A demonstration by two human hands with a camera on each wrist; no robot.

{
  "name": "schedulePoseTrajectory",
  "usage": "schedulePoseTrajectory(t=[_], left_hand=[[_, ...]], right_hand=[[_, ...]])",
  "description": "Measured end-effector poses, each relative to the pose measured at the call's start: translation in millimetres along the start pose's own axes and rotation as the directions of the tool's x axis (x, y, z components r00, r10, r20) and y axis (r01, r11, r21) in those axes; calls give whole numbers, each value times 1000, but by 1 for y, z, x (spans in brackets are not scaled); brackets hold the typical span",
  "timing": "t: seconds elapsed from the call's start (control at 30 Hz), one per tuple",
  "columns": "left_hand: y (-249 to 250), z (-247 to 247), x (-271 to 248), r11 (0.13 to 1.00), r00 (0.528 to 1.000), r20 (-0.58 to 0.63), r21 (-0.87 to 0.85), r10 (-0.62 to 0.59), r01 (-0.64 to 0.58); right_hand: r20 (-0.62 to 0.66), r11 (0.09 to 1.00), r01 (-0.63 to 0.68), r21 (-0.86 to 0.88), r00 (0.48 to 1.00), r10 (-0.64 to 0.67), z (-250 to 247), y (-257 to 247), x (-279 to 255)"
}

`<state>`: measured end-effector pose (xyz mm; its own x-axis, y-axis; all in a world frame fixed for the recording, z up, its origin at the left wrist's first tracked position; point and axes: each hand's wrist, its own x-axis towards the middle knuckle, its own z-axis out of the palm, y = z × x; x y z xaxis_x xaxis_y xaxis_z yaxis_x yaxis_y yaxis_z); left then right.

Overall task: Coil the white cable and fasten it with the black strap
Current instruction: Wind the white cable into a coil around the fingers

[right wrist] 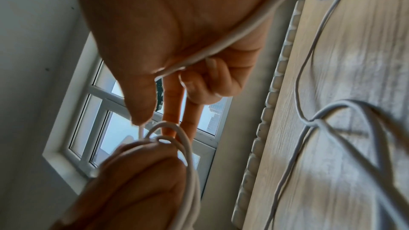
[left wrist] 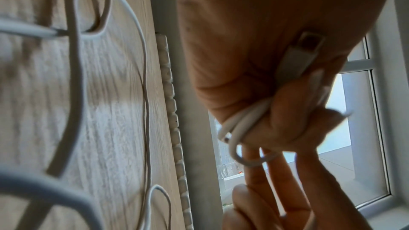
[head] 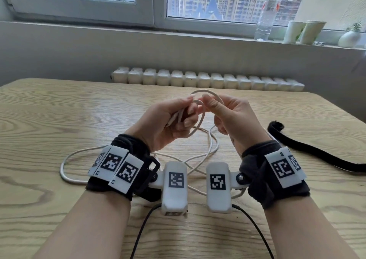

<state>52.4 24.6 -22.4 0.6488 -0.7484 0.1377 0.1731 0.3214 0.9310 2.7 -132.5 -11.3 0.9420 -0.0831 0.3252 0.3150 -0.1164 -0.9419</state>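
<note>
1. Wooden surface (head: 59, 110) lies under everything. It is the biggest thing, and most of the white cable (head: 67, 159) lies on it in loose, messy loops near the wrists.

2. White cable is the long thing in this job. Only a small part is coiled so far. A few loops are bunched up between the two hands, held above the surface. The rest hangs down and trails away.

3. Black strap (head: 309, 147) lies flat on the surface, off to the right, well apart from the hands. Nobody touches it.

4. Left hand (head: 168, 120) has its fingers curled round the bunch of loops. The plug end (left wrist: 296, 59) of the cable sits in its palm.

5. Right hand (head: 231, 116) pinches a piece of the cable with thumb and fingers, right beside the left hand.

6. My guess is the step is coiling, and it is early. Next, the right hand needs to pull up more loose cable and lay another loop into the left hand. The loops on the surface cross each other, so they may snag.
</note>
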Motion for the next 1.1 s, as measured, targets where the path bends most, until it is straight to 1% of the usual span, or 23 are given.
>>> schedulePoseTrajectory(t=[0.1,0.17,0.27,0.37,0.47,0.57,0.63,0.73,0.8,0.87,0.97,1.1], left_hand=[[1,4,0,1000,999,-22,1,23,-23],[3,8,0,999,999,-42,27,26,-24],[2,10,2,998,995,-97,66,16,-10],[-1,8,4,1000,994,-112,17,4,-2],[-1,4,4,999,993,-120,-48,2,-8],[0,-1,3,998,994,-111,-60,-8,1],[0,0,3,997,995,-94,-71,-19,13],[1,6,3,997,998,-61,-78,-23,18],[1,10,3,996,999,-49,-86,-4,-1],[2,12,3,993,998,-53,-113,38,-44],[2,14,2,974,988,-78,-174,135,-147],[4,12,3,946,964,-143,-206,224,-250]], right_hand=[[42,997,-31,76,999,28,-3,-3,-3],[42,997,-56,60,998,53,-4,-1,-1],[12,996,-92,17,996,92,-6,3,3],[-33,994,-108,32,993,109,-7,6,4],[-40,986,-100,136,994,107,-10,5,3],[-19,958,-85,275,995,94,-16,2,4],[-79,951,-60,303,993,88,-19,3,6],[-247,974,-56,219,963,111,-17,12,9],[-296,988,-70,139,949,109,-14,17,10],[-280,994,-85,65,955,100,-10,20,11],[-213,992,-119,-43,971,108,-1,22,11],[-51,960,-195,-201,981,188,12,21,8]])
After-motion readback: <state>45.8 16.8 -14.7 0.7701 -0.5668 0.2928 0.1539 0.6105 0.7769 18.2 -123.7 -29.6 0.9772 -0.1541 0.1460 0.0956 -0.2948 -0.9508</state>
